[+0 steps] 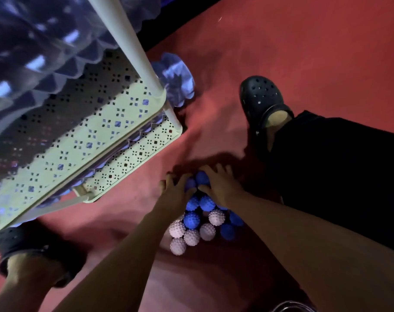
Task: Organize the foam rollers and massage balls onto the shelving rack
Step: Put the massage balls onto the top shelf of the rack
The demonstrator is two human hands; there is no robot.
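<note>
A pale perforated rack (115, 122) fills the left, seen from above, its white post (133, 41) running down to the near corner. Knobbed foam rollers (34, 52) lie on its top shelf, with more roller edges showing on the shelf below. Just past the post, 1 roller (178, 82) lies on the red floor (304, 41), touching or almost touching the rack's corner. Below the rack's left end, a dark clog (34, 248) stands on the floor.

Right of the rack's lower corner there is a strip of bare floor, then a heap of spiky balls (196, 224), blue and white, touching one another. The left hand (175, 190) lies over the far end of the heap, fingers curled round a blue ball (190, 183). The right hand (216, 183), beside it, curls its fingers round another blue ball (202, 177). The thumbs nearly meet.

Right of the heap a black trouser leg crowds it. The other clog (261, 97) stands beyond, with open floor to the far right corner.
</note>
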